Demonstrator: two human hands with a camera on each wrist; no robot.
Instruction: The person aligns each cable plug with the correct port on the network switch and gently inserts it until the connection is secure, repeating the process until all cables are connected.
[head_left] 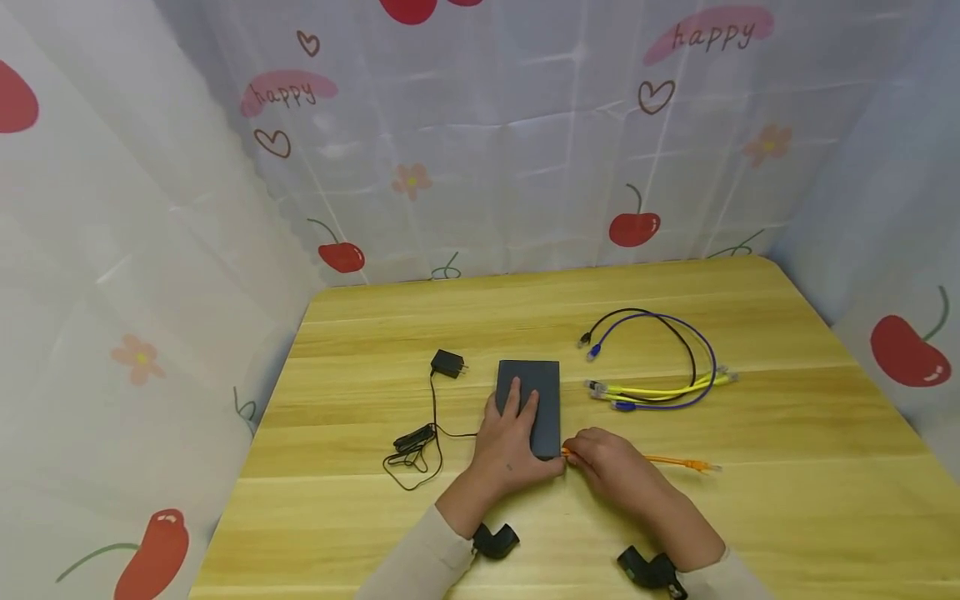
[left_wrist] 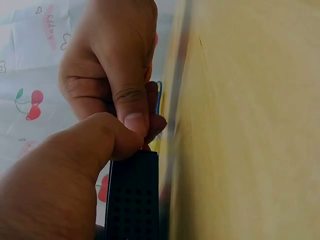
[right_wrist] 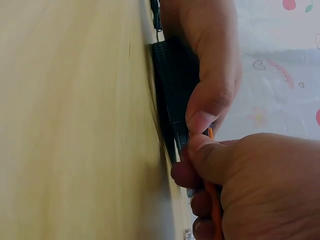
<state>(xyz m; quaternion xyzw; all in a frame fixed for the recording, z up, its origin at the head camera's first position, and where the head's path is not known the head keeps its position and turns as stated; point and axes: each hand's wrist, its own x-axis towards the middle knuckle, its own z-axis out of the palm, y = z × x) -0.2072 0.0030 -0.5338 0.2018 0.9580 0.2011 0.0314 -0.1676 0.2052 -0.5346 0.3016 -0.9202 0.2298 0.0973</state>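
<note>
A flat black network switch (head_left: 546, 392) lies on the table in front of me; the left wrist view shows round vent holes in one of its sides. My left hand (head_left: 508, 446) rests on top of it with fingers spread and straight, its thumb at the near right corner. There my right hand (head_left: 615, 468) pinches one end of an orange network cable (head_left: 667, 460) against the switch's right side. The fingertips hide that plug, and I cannot tell whether it sits in a port. The cable's other end, with a clear plug, lies on the table to the right.
Left of the switch lie a black power adapter (head_left: 447, 363) and its bundled cord (head_left: 414, 439), which runs to the switch. Beyond my right hand are yellow network cables (head_left: 652, 392), a blue cable (head_left: 705, 342) and a black cable (head_left: 678, 333). Printed curtains (head_left: 510, 167) surround the table.
</note>
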